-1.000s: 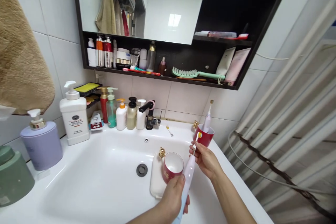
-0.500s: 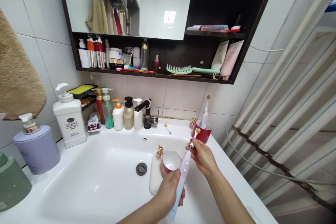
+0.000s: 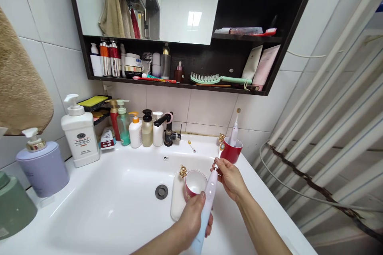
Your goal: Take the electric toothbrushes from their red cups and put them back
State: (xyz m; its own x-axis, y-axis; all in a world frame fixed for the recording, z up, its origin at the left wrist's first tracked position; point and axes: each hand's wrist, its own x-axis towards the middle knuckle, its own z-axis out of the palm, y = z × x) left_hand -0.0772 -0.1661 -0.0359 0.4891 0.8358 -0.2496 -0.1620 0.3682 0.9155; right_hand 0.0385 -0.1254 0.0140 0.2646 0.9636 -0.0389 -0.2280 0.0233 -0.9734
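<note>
My left hand (image 3: 194, 217) is closed around the pink-to-blue handle of an electric toothbrush (image 3: 206, 203), held tilted over the sink. At its upper end, my right hand (image 3: 229, 175) pinches the neck of a white brush head (image 3: 221, 150), which sits at the tip of the handle. Just behind the left hand, a red cup with a white inside (image 3: 196, 183) and a gold handle stands on a white tray (image 3: 177, 203) in the basin. A second red cup (image 3: 231, 152) on the back right rim holds another electric toothbrush (image 3: 234, 133).
A loose brush head (image 3: 192, 146) lies on the rim right of the black faucet (image 3: 168, 129). Several pump bottles (image 3: 135, 133) line the left and back of the sink (image 3: 119, 207). Overhead runs a dark cabinet (image 3: 206, 87); pipes (image 3: 329, 127) stand at right.
The brush head has turned slightly and come down closer to the handle, with my right hand still pinching it. My left hand keeps its hold on the handle.
</note>
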